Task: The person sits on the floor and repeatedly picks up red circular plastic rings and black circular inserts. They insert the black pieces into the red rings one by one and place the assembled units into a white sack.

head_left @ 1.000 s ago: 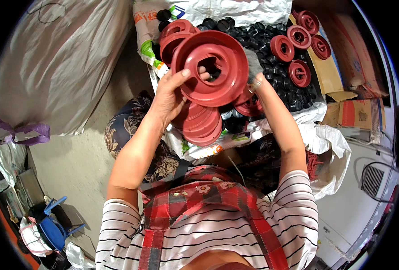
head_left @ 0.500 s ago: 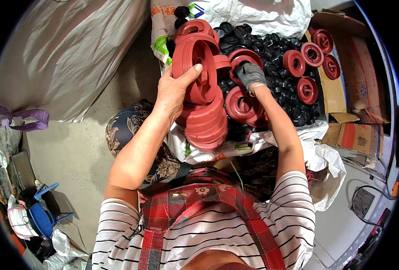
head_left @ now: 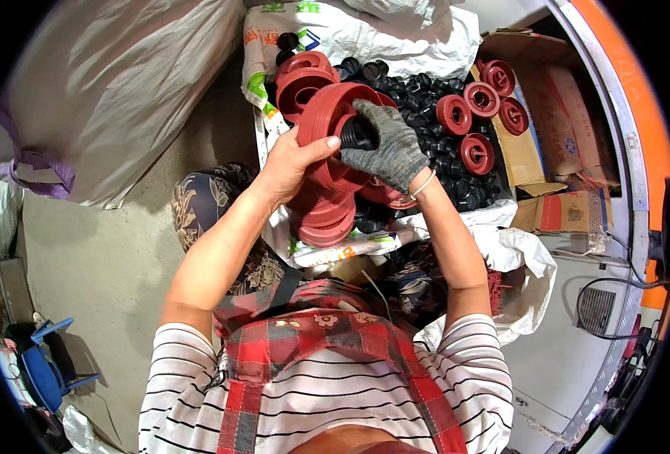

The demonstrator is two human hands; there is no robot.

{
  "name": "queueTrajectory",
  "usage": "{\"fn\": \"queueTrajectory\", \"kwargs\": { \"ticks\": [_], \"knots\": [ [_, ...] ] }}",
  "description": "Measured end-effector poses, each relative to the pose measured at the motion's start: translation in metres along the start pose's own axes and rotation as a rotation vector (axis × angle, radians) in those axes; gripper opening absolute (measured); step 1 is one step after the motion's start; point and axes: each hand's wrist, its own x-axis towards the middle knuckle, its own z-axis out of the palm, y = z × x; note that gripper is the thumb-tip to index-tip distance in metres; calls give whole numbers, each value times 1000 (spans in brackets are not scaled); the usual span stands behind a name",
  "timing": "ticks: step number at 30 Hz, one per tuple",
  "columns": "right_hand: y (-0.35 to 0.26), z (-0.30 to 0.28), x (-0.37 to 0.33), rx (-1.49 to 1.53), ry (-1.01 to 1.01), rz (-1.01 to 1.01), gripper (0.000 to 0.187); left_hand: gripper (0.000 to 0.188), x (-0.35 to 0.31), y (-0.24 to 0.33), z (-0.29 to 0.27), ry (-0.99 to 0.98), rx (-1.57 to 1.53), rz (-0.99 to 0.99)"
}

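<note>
My bare left hand (head_left: 291,163) grips the left rim of a red round plastic piece (head_left: 321,113), thumb over its edge, and holds it tilted above the pile. Inside that piece, near its middle, sits a black round cap (head_left: 356,133). A grey glove covers my right hand (head_left: 392,148), whose fingers are closed around the cap; whether it is seated in the red piece I cannot tell. Below my left hand lie stacked red pieces (head_left: 326,223). More red rings (head_left: 302,74) rest beyond it, partly hidden by the held one.
Loose black caps (head_left: 447,165) fill a white sack-lined tray (head_left: 365,246) before me. Several red round pieces (head_left: 476,153) lie on the caps and along an open cardboard box (head_left: 554,113) at right. A large white sack (head_left: 123,91) stands left, a blue stool (head_left: 48,367) lower left.
My right hand has come up from the red pieces on the pile to the held piece, with a black cap now visible there. The view has shifted slightly.
</note>
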Motion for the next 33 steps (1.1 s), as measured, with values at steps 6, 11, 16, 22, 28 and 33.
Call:
{"fn": "queueTrajectory", "kwargs": {
  "ticks": [6, 11, 16, 22, 28, 33],
  "knots": [
    [-15, 1, -31, -304, 75, -203, 74, 51, -14, 6, 1, -130, 6, -85],
    [-18, 5, -45, -281, 12, -267, 78, 49, -24, 8, 4, -190, 47, -96],
    [-11, 26, -42, 32, 307, -55, 66, 49, -25, -9, 6, -196, 239, 155],
    [28, 43, -46, 564, 61, -28, 46, 87, -26, 3, 4, -459, 1151, 675],
    [38, 31, -47, 421, -48, -135, 53, 79, -27, 8, -10, -465, 1264, 666],
    [48, 36, -46, 470, -70, 2, 55, 82, -40, 19, -4, -401, 935, 293]
  ]
}}
